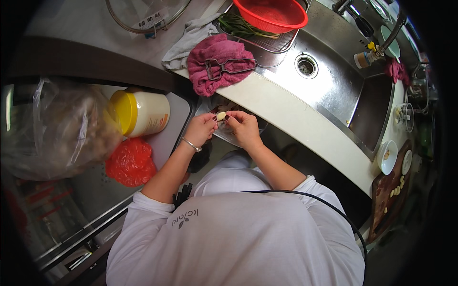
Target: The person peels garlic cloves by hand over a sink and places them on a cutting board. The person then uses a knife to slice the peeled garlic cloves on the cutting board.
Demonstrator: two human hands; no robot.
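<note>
A pale garlic clove (221, 116) is pinched between the fingertips of both hands. My left hand (202, 127) grips its left end, and a silver bracelet circles that wrist. My right hand (244, 128) has thumb and finger on the clove's right end. Directly below the hands is a bin lined with a clear plastic bag (229, 136), holding reddish and papery scraps that my fingers partly cover. Several peeled cloves (395, 191) lie on a wooden cutting board (383, 207) at the far right.
Beside my left arm, an open drawer (175, 107) holds a yellow-lidded jar (150, 112), a red plastic bag (131, 162) and a large clear bag (64, 132). A pink cloth (218, 64) hangs over the counter edge (286, 103). Beyond are a steel sink (332, 85) and a red colander (273, 16).
</note>
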